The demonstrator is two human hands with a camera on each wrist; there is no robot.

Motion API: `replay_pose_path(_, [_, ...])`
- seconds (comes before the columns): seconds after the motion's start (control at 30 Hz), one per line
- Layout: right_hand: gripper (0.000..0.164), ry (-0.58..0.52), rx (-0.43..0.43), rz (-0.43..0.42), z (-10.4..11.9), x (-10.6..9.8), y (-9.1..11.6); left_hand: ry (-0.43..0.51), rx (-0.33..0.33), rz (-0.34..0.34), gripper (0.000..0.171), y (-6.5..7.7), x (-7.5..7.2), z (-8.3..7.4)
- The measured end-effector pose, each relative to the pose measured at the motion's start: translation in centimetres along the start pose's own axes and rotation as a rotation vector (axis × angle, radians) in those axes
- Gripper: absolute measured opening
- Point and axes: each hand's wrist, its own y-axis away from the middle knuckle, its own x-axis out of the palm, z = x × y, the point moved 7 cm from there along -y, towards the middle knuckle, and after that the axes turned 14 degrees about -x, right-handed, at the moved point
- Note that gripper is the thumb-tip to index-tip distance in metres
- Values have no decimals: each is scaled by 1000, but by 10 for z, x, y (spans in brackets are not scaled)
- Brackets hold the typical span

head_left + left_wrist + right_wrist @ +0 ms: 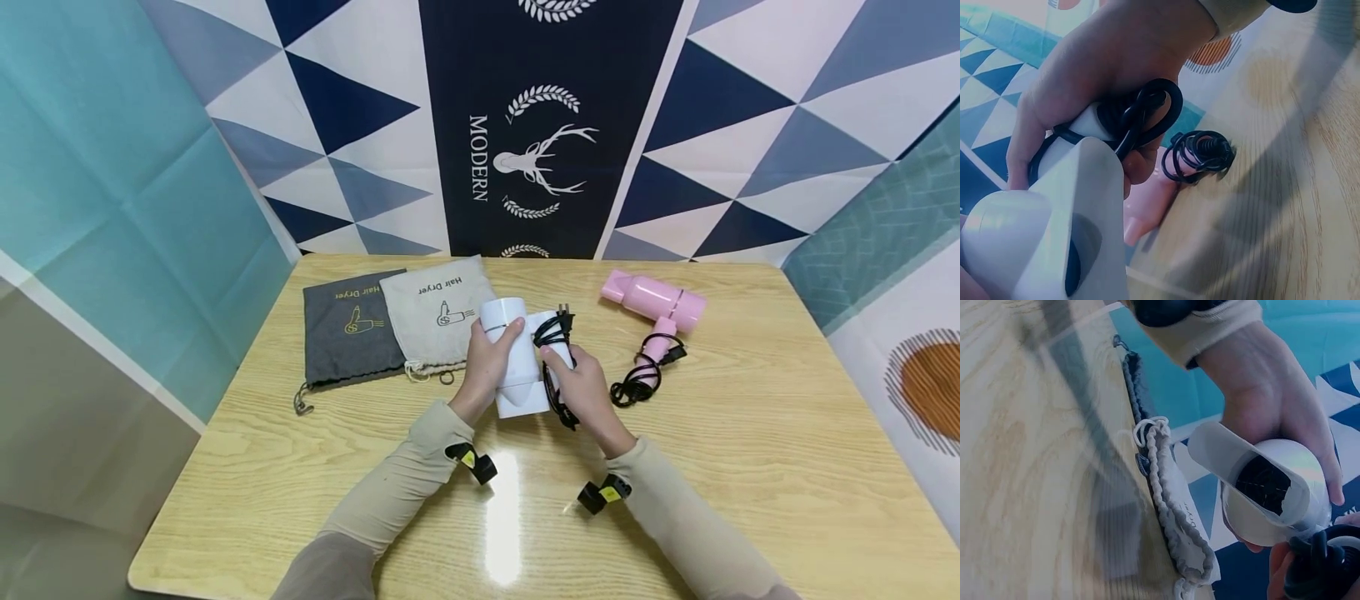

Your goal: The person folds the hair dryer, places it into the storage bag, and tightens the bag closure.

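Note:
Both hands hold a white hair dryer (522, 362) over the middle of the table. My left hand (487, 360) grips its barrel, thumb across the top. My right hand (586, 388) grips the folded handle, round which a black cord (553, 392) is wound. The cord's plug (566, 318) points away at the far end. In the right wrist view the flat nozzle (1225, 447) shows its opening, with the left hand (1272, 394) around the barrel behind it. The left wrist view shows the right hand (1104, 62) around the handle and cord loops.
A pink hair dryer (651, 298) with its own wound black cord (637, 385) lies at the back right. Left of the hands lie a grey drawstring pouch (330, 333) and an overlapping beige one (427, 292), both marked Hair Dryer. Patterned cloth hangs behind the wooden table (750, 433).

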Motion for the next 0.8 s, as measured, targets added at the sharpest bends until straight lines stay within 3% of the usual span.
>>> replay_pose_path(0.37, [54, -43, 37, 23, -2, -3, -4, -24, -12, 65, 70, -4, 1, 1])
replay_pose_path(0.67, [50, -50, 30, 22, 1, -8, -7, -94, 5, 135, 67, -8, -5, -7])
replay_pose_path(0.8, [50, -47, 47, 28, 0, -11, -7, -117, -18, 155, 68, -11, -7, -7])
